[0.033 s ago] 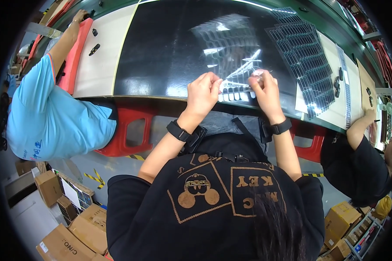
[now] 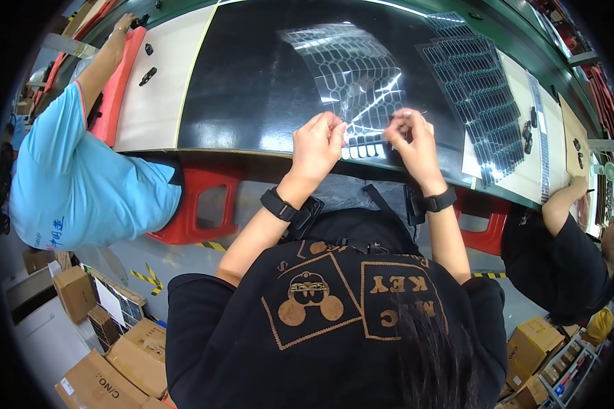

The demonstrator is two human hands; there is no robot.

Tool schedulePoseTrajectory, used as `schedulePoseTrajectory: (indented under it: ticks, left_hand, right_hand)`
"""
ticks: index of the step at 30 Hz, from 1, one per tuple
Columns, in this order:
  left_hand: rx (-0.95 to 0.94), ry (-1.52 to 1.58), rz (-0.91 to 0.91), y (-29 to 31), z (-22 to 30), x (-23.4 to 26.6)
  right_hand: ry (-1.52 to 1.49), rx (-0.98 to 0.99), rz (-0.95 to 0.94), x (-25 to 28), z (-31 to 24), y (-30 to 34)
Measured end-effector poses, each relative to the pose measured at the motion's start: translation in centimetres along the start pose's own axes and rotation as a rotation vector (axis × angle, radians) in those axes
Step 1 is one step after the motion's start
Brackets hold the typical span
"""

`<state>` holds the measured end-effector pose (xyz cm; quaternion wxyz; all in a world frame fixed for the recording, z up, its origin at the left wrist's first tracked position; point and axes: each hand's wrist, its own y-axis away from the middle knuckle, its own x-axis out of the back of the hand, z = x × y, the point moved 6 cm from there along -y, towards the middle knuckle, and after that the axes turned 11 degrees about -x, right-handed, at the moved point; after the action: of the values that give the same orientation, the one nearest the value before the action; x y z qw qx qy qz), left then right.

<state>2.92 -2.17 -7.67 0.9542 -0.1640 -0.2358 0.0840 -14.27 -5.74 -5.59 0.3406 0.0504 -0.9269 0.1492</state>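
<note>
A clear, flexible plastic sheet [image 2: 358, 65] with rows of rounded outlines extends from my hands over the black tabletop. It is bent, with bright reflections across its near half. My left hand [image 2: 315, 144] pinches the sheet's near left side between thumb and fingers. At the near right side is my right hand [image 2: 415, 143], its fingers curled toward the thumb. What its fingertips grip, if anything, is too small to make out. A row of white rounded shapes [image 2: 363, 151] shows along the sheet's near edge between both hands.
Overlapping patterned clear sheets [image 2: 481, 95] lie to the right on the table [image 2: 245, 82]. Small black parts [image 2: 527, 135] sit beyond them. A person in a blue shirt [image 2: 82, 177] works at left beside a red padded edge [image 2: 119, 88]; another person's arm [image 2: 563, 204] reaches in at right.
The sheet's far part has swung left and looks less blurred. My right fingertips have shifted slightly left and curled more; my left hand has stayed put.
</note>
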Motion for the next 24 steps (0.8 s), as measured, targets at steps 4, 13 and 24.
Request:
schedulePoseTrajectory:
  ticks: [4,13,24]
  left_hand:
    - [-0.038,0.016,0.023,0.1,-0.3,-0.3]
    - [-0.038,-0.009,-0.076,-0.2,0.0,-0.1]
    - [-0.485,-0.543,-0.302,5.3,6.0,-3.8]
  right_hand:
    - [-0.076,-0.060,-0.098,-0.6,0.6,-0.3]
    - [0.114,-0.246,-0.026,-0.4,1.1,0.6]
    - [0.282,-0.078,0.067,-0.9,0.7,1.7]
